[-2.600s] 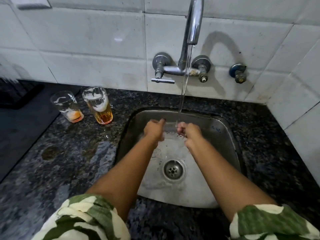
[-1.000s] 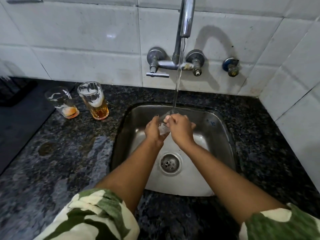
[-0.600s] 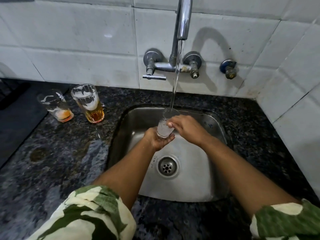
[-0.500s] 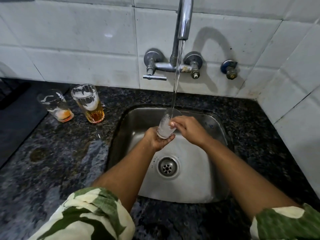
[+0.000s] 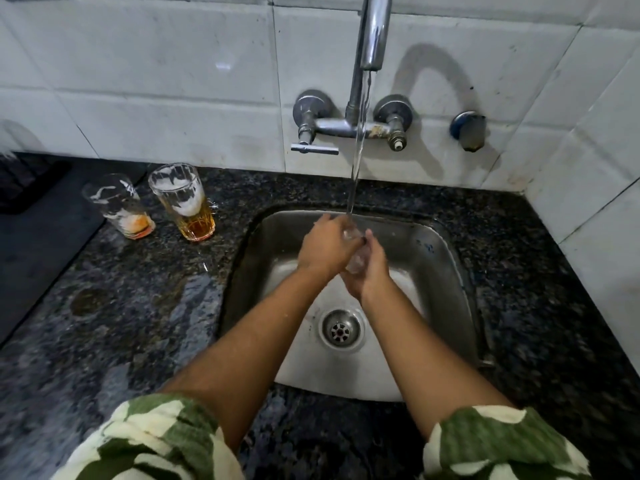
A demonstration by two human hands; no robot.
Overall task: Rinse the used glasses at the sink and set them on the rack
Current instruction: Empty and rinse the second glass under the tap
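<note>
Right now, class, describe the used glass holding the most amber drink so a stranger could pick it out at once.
Start at the steel sink set in the dark speckled stone counter and look to its left. Two clear used glasses stand there side by side near the white tiled wall. Yours is the ribbed clear glass nearer the sink, with amber liquid under white foam; its neighbour, the tilted-looking glass, holds only an orange residue.

Wall tap [image 5: 370,32] running, water stream [image 5: 356,154] dropping into the basin. Spare valve [image 5: 467,129] on white wall tiles [image 5: 156,81] to its right. Black speckled granite counter [image 5: 138,306], wet patches left of basin; dark mat [image 5: 34,237] far left.
</note>
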